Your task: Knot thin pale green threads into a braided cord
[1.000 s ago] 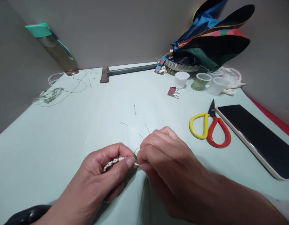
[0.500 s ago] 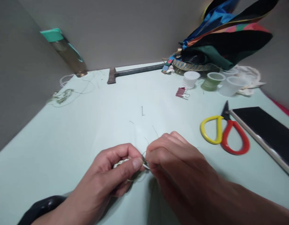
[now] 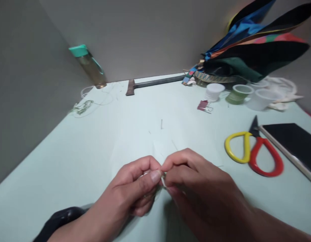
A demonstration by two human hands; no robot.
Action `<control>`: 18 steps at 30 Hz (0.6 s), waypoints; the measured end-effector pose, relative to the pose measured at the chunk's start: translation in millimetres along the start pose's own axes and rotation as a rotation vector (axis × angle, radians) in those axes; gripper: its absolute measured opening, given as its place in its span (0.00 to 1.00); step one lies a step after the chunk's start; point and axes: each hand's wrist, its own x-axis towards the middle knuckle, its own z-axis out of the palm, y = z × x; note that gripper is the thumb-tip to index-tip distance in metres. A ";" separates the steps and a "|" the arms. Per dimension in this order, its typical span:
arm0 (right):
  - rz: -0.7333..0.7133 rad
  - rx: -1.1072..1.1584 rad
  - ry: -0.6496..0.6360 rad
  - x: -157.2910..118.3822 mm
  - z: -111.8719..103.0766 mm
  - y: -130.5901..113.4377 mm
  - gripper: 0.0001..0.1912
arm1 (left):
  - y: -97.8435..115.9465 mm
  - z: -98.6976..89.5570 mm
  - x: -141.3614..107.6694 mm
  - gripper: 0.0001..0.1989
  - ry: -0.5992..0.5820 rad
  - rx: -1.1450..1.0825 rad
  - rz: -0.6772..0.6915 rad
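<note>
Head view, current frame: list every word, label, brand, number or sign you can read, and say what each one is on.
None: no readable text anywhere.
Phone: dark screen, no characters visible.
Scissors: no lettering visible.
Bottle, white spool, green spool: no lettering visible, though the picture is too blurred to rule out small print.

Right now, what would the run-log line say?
left hand: pinching white cord | right hand: at same cord | scissors: beside smartphone
</note>
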 end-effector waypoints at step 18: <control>0.211 -0.040 -0.064 4.5 -6.3 0.9 0.06 | 4.8 -1.5 1.7 0.17 0.217 0.655 0.137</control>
